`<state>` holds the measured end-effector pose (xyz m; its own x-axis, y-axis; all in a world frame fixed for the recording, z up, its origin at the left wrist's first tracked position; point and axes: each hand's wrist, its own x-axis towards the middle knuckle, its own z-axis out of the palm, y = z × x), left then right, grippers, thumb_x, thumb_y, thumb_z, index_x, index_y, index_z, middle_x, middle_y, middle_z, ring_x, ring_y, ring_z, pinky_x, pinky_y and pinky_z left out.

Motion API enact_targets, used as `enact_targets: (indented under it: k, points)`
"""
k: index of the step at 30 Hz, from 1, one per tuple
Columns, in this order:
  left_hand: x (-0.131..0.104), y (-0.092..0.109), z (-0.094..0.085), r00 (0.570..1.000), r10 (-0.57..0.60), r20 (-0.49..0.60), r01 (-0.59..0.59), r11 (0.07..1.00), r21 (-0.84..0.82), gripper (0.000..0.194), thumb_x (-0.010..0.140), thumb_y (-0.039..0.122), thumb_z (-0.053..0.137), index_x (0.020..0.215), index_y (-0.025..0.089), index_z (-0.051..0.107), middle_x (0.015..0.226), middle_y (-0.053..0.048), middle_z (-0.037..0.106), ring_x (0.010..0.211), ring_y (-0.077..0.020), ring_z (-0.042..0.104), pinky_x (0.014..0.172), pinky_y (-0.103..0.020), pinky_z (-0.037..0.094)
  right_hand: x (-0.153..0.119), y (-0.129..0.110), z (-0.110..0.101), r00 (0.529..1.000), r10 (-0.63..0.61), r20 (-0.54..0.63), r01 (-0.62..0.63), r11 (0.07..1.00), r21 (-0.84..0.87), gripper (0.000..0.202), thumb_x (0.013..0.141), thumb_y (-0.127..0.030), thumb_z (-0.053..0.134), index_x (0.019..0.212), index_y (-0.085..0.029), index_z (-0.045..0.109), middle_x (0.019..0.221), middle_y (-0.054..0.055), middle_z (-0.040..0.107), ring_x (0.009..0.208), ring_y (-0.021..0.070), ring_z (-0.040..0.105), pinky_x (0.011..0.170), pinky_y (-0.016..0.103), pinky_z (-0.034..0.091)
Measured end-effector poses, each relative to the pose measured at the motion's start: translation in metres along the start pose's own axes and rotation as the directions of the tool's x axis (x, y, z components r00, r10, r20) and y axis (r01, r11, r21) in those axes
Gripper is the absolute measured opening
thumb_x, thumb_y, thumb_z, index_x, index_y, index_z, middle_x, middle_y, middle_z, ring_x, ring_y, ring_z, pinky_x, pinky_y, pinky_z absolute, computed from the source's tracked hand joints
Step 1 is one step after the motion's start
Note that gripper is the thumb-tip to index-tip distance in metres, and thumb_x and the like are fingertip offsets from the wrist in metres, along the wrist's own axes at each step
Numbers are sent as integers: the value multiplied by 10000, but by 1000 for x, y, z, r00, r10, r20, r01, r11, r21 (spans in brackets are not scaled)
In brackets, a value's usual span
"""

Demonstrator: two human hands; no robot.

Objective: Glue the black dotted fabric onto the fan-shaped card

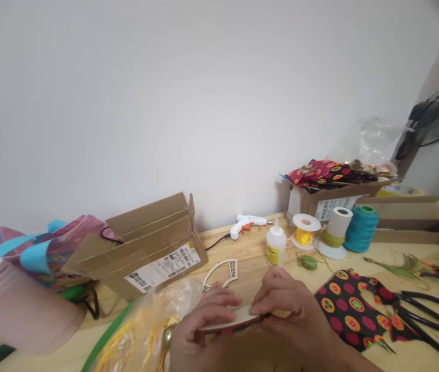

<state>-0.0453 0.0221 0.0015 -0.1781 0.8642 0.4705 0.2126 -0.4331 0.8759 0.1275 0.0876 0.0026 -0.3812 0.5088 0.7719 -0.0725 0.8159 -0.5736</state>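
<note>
Low in the middle of the head view, a thin pale flat piece with a dark edge beneath it is held between both hands. My left hand has its fingers bent over the left end. My right hand pinches the right end, thumb and fingers pressed together. The underside of the piece is hidden. Just beyond my left fingers lies a fan-shaped wooden cutout. A clear glue bottle with a yellow label stands behind my right hand. Patterned dark fabric lies to the right of that hand.
Black-handled scissors lie at the right, near a teal thread cone and a yellow cord spool. A white glue gun rests by the wall. At left are a cardboard box, a pink bin and a plastic bag.
</note>
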Motion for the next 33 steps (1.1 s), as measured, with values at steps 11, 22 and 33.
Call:
enact_targets:
  k: [11, 22, 33]
  points:
    - [2, -2, -5, 990, 112, 83, -116, 992, 42, 159, 682, 168, 650, 733, 299, 725, 676, -22, 722, 685, -206, 646, 956, -497, 350, 3, -5, -1, 999, 49, -12, -49, 999, -8, 85, 744, -292, 676, 697, -223, 692, 562, -4, 664, 572, 141, 529, 585, 296, 397]
    - [6, 6, -12, 954, 99, 284, -104, 995, 4, 213, 804, 316, 522, 932, 385, 678, 852, -8, 736, 858, -202, 644, 1019, -477, 268, 9, -7, -7, 999, 5, -34, -5, 1000, 9, 80, 758, -284, 660, 703, -234, 689, 564, -1, 658, 569, 145, 518, 560, 289, 409]
    - [8, 12, -12, 927, 249, 280, -324, 907, 268, 292, 611, 102, 709, 790, 331, 686, 698, 14, 727, 702, -196, 649, 981, -509, 311, 7, -5, -10, 992, -96, 82, 105, 987, -118, 141, 749, -108, 594, 762, -234, 656, 621, -3, 667, 617, 154, 503, 593, 312, 380]
